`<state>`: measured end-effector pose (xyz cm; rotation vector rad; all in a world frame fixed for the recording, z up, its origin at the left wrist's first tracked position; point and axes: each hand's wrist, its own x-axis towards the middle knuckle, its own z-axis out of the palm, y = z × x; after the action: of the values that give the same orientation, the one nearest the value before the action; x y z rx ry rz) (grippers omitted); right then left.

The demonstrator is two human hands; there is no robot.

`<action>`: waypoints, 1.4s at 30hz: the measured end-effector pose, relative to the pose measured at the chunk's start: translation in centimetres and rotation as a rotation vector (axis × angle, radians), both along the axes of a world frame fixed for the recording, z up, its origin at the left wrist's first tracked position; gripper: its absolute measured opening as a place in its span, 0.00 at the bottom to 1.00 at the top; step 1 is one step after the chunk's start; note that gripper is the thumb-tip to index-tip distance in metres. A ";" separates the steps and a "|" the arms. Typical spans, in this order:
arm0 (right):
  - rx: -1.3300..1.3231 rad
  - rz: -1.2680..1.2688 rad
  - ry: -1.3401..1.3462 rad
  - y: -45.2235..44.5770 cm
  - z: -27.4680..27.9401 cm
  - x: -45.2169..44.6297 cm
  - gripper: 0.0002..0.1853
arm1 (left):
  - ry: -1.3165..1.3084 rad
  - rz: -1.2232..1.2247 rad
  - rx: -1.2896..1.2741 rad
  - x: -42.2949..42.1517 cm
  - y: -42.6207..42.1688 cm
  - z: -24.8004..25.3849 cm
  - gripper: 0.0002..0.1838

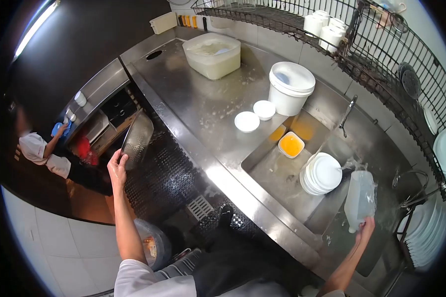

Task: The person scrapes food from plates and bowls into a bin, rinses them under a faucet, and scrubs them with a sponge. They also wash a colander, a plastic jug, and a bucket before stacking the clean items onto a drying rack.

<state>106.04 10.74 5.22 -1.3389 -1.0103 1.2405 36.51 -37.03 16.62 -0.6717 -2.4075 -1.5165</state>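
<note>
My left hand grips the rim of a metal colander, held out tilted over the dark floor. My right hand is closed on one end of a translucent plastic container, tipped over the right sink basin. Water splashes at the container's far end. Just left of it, a stack of white round lids or plates stands in the sink. Further back in the same basin is a small white square tub with orange contents.
On the steel counter stand a white bucket, two small white bowls and a large plastic tub of liquid. A wire rack hangs above. A bagged bin is by my legs; another person works at left.
</note>
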 end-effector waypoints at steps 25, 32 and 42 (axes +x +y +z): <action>0.430 0.426 -0.485 4.6 23.3 -54.8 0.22 | 0.528 -0.482 -0.392 -14.0 14.3 0.3 0.09; 0.350 0.104 -0.648 1.3 14.8 -33.4 0.13 | 0.690 -0.702 -0.366 -16.5 25.4 -2.7 0.11; -0.361 -0.291 -1.758 -6.5 2.5 -8.8 0.21 | 0.971 -0.683 -0.442 -18.0 42.3 -9.6 0.13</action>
<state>97.27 4.20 7.73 -2.7717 -1.5736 -0.3371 18.47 5.31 7.03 -1.9135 -1.7559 -0.4837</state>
